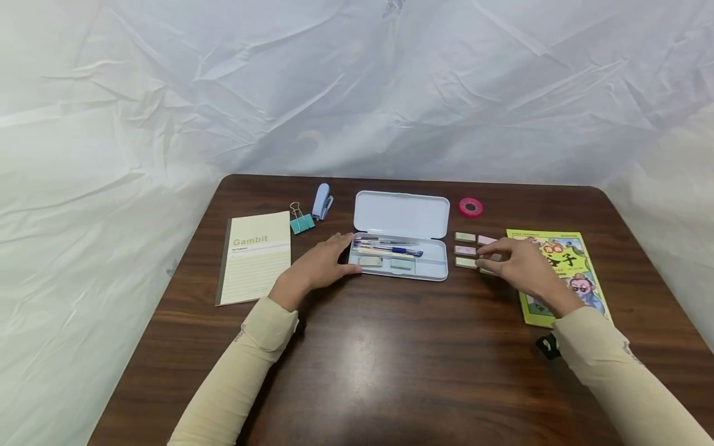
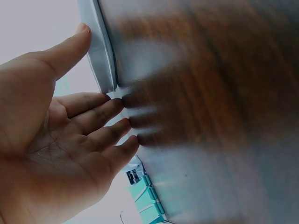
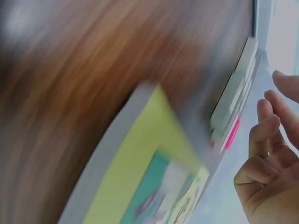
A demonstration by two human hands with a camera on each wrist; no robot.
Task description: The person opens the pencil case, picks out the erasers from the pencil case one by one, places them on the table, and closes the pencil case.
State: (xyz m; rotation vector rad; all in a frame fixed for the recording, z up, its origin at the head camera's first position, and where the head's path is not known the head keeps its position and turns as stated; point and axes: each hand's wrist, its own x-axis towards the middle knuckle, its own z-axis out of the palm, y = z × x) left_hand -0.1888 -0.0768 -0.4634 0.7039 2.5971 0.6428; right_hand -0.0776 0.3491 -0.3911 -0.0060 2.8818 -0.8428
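Note:
An open white pencil case (image 1: 429, 267) lies mid-table with pens and two erasers in its tray and its lid (image 1: 401, 214) folded back. My left hand (image 1: 352, 253) rests flat at the case's left end, fingers straight; in the left wrist view the hand (image 2: 105, 70) is spread, thumb on the case edge (image 2: 100, 51). Several small erasers (image 1: 465, 236) lie in rows just right of the case. My right hand (image 1: 483, 259) hovers over them with loosely curled fingers, holding nothing visible. The right wrist view shows that hand (image 3: 273, 121) beside the erasers (image 3: 233, 98).
A Gambit notebook (image 1: 256, 257) lies at the left, with teal binder clips (image 1: 301, 223) and a blue stapler (image 1: 321, 201) behind it. A pink tape roll (image 1: 470, 207) sits behind the erasers. Under my right wrist lies a yellow-green picture book (image 1: 580, 260). White sheeting backs the table.

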